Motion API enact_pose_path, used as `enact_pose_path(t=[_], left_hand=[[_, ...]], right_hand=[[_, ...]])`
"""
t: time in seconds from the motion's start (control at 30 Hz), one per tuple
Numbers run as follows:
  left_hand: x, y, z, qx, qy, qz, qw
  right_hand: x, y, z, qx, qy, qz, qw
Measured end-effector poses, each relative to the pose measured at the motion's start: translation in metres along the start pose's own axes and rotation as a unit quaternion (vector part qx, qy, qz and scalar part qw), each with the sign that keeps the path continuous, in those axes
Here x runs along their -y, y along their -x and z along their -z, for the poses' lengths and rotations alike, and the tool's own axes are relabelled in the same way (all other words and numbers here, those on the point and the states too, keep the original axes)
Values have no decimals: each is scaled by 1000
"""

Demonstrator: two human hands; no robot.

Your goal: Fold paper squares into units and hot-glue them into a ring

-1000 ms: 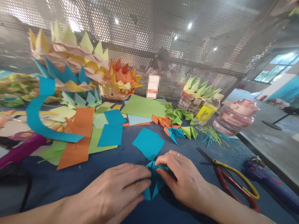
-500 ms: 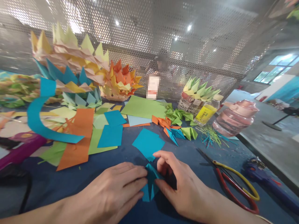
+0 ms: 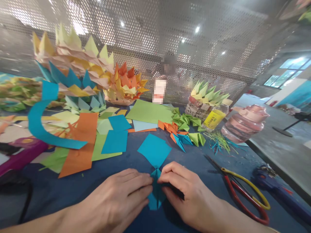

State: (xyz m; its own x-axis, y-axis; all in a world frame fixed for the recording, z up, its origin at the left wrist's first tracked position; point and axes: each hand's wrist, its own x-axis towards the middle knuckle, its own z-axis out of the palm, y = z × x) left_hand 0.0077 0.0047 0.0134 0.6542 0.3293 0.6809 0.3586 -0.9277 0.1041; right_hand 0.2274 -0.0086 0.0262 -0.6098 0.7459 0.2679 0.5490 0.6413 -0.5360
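Observation:
A small piece of blue paper (image 3: pixel 153 201) lies on the dark table between my two hands, its flaps folded in towards a centre crease. My left hand (image 3: pixel 121 194) holds down its left side, fingers close together. On the right side, my right hand (image 3: pixel 186 191) grips the other flap, its fingertips and thumb at the edge and its fingers curled. Just beyond the fold is a flat square of blue paper (image 3: pixel 154 149). Two more blue pieces (image 3: pixel 115 141) rest further left.
Scissors (image 3: pixel 243 187) and a blue glue gun (image 3: pixel 279 191) lie to the right; a purple glue gun (image 3: pixel 24 153) is at the left. Orange paper (image 3: pixel 82 142), folded paper pieces (image 3: pixel 184 120), a pink bottle (image 3: pixel 245 124) and paper crafts (image 3: pixel 80 68) stand or lie farther back.
My right fingers have come down onto the blue paper, and its right flap now lies flatter towards the middle. My left hand has stayed in place.

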Motion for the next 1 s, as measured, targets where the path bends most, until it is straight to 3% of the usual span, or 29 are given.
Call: enact_pose_path(t=[0.17,0.3,0.53,0.77,1.0], left_hand=[[-1,3,-1,-11,-5,6,1000],[-2,7,-2,-11,-20,28,999],[-2,4,2,-14,-41,32,999],[-1,3,3,-24,-25,28,999],[12,21,-7,45,-13,-13,999]], right_hand=[[2,0,7,84,30,30,996],[2,-1,12,107,30,58,992],[-5,1,4,36,69,84,993],[-2,2,1,-14,24,82,996],[-2,0,2,-59,154,106,981]])
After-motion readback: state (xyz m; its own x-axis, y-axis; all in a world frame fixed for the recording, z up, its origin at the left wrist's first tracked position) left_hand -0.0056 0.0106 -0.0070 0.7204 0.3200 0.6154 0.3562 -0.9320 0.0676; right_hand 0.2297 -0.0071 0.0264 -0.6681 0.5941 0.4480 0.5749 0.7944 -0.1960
